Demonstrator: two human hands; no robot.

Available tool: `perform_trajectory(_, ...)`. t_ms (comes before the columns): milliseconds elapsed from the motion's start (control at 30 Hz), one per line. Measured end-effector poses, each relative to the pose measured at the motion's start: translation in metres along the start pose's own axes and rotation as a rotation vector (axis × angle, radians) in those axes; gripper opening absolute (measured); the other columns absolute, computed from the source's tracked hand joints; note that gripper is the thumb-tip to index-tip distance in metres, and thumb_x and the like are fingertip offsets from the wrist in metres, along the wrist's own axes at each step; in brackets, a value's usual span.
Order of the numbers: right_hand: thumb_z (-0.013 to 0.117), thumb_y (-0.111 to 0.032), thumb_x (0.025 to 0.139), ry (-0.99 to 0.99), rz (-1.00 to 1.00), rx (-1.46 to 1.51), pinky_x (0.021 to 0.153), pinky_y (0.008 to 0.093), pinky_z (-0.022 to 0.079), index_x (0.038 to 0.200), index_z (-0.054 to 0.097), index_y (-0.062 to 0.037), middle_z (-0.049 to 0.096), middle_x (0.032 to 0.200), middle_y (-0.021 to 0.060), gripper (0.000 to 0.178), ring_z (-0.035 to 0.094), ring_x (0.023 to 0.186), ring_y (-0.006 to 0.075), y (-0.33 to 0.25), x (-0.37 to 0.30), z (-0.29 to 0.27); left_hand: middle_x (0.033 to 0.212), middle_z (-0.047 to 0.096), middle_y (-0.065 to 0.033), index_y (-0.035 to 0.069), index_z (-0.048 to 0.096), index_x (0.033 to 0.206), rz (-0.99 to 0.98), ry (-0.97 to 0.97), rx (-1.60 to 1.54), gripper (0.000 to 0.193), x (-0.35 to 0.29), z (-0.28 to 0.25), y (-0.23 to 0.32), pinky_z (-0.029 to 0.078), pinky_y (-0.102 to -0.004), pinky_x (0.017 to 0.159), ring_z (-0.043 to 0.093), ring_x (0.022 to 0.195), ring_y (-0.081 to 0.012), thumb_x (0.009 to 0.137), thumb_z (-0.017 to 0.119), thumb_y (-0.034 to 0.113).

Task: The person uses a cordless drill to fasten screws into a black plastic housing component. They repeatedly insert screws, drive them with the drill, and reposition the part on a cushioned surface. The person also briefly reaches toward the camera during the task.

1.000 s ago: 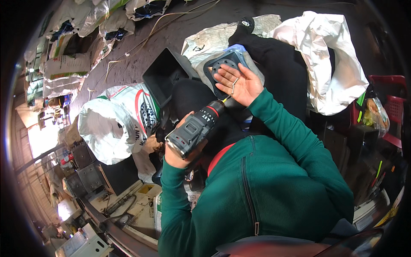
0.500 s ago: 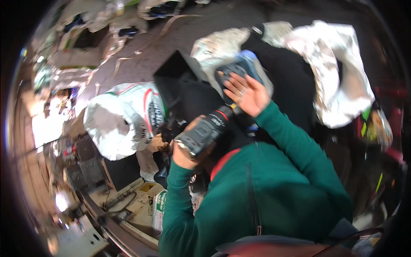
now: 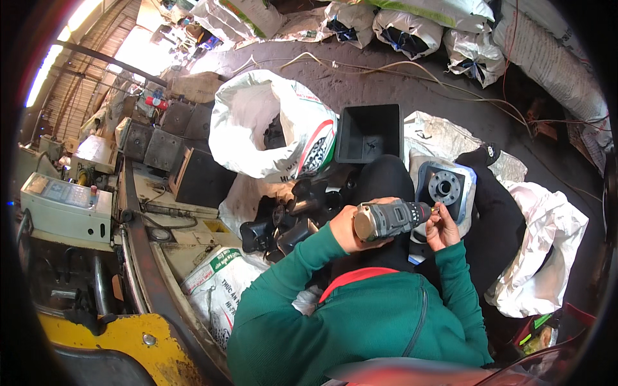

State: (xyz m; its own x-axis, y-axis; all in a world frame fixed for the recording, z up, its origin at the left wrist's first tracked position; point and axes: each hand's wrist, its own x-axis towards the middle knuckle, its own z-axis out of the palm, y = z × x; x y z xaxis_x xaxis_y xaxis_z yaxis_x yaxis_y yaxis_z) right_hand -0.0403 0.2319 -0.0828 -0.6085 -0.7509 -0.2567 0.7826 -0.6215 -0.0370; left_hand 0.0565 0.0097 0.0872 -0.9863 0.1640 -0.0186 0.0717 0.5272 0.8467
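Observation:
My left hand [image 3: 346, 233] is closed round a grey and black cordless drill [image 3: 394, 219], held level across my lap with its nose to the right. At the drill's tip my right hand [image 3: 443, 230] pinches a small brass-coloured piece [image 3: 435, 210]; whether it is a bit or a screw I cannot tell. Just beyond the right fingers, a black round flange [image 3: 443, 187] with a ring of holes sits in a shallow blue-edged holder [image 3: 473, 175] between my legs.
Ahead stands a black square bin [image 3: 369, 132]. An open white sack [image 3: 248, 103] is left of it, near several black moulded parts [image 3: 296, 215]. Another white sack [image 3: 547, 244] lies at right. A machine with a control panel [image 3: 67, 199] is at left. Cables [image 3: 412, 71] cross the floor.
The view has swung, so more of the left side shows. My right hand was spread open above the flange; its fingers have now come together at the drill's tip. The left still grips the drill.

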Motion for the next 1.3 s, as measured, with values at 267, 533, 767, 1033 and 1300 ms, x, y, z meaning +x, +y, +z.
perform_trajectory(267, 0.062, -0.011, 0.091, 0.1, -0.025, -0.318, 0.074, 0.0268, 0.058, 0.111, 0.058, -0.0058, 0.064, 0.092, 0.0037, 0.022, 0.064, 0.079, 0.0095, -0.006, -0.006, 0.0, 0.129, 0.055, -0.0105, 0.004, 0.052, 0.126, 0.003, -0.049, 0.078, 0.059, -0.006, 0.001, -0.001, 0.048, -0.0318, 0.095, 0.061, 0.109, -0.0235, 0.073, 0.077, 0.011)
perform_trajectory(533, 0.062, -0.009, 0.09, 0.011, 0.005, -0.224, 0.072, 0.0248, 0.057, 0.121, 0.054, -0.0042, 0.064, 0.093, 0.0024, 0.033, 0.064, 0.08, 0.0091, -0.011, -0.01, -0.007, 0.129, 0.055, -0.0093, 0.007, 0.053, 0.126, -0.079, -0.097, 0.114, 0.059, -0.001, 0.009, 0.005, 0.049, -0.0322, 0.094, 0.061, 0.108, -0.0239, 0.073, 0.077, 0.012)
perform_trajectory(767, 0.056, -0.031, 0.095, 0.331, -0.275, -0.526, 0.047, 0.0233, 0.037, 0.108, 0.061, -0.0042, 0.046, 0.064, -0.0037, 0.031, 0.043, 0.053, 0.0068, -0.028, -0.001, -0.034, 0.12, 0.061, -0.0133, 0.0, 0.061, 0.114, -0.074, 0.077, -0.006, 0.049, 0.012, 0.004, 0.005, 0.044, -0.0329, 0.098, 0.06, 0.108, -0.0205, 0.072, 0.08, 0.014)
perform_trajectory(1033, 0.072, -0.045, 0.078, 0.948, -0.65, -0.766, 0.06, 0.0275, 0.05, 0.099, 0.067, -0.0046, 0.065, 0.087, 0.0051, 0.046, 0.059, 0.075, 0.0123, -0.06, 0.058, -0.082, 0.098, 0.068, -0.0085, 0.004, 0.063, 0.11, -0.19, 0.001, 0.229, 0.044, 0.053, -0.001, -0.037, 0.052, -0.034, 0.076, 0.066, 0.087, -0.021, 0.073, 0.079, 0.02)
perform_trajectory(1300, 0.069, -0.057, 0.074, 0.937, -0.46, -1.134, 0.08, 0.0326, 0.048, 0.094, 0.069, 0.0, 0.069, 0.091, 0.0141, 0.06, 0.065, 0.087, 0.0245, -0.058, 0.069, -0.087, 0.098, 0.068, -0.009, 0.004, 0.063, 0.111, -0.247, -0.033, 0.309, 0.048, 0.092, 0.009, -0.055, 0.052, -0.0338, 0.076, 0.066, 0.086, -0.0211, 0.071, 0.081, 0.025)
